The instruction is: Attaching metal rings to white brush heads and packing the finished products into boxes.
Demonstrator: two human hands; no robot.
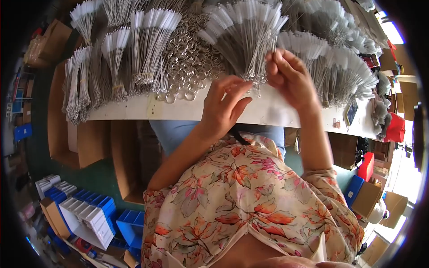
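A large bunch of thin wire brushes (243, 40) with white bristle ends lies fanned out on the table in front of me, its looped wire ends toward me. My right hand (292, 80) is closed at the right side of this bunch, pinching the wire shaft of a brush; how many shafts it holds is unclear. My left hand (223, 105) hovers by the looped ends, thumb and fingers apart, nothing visible in it. To its upper left spreads a heap of shiny metal rings (190, 67), some lying loose near the table's front edge.
More bundled brushes (152, 44) stand left of the rings; further brush bunches (330, 67) fill the right. The white table edge (134, 108) runs across before me. Cardboard boxes (96, 143) stand below left, with blue and white plastic bins (89, 219). A red bag (395, 127) hangs right.
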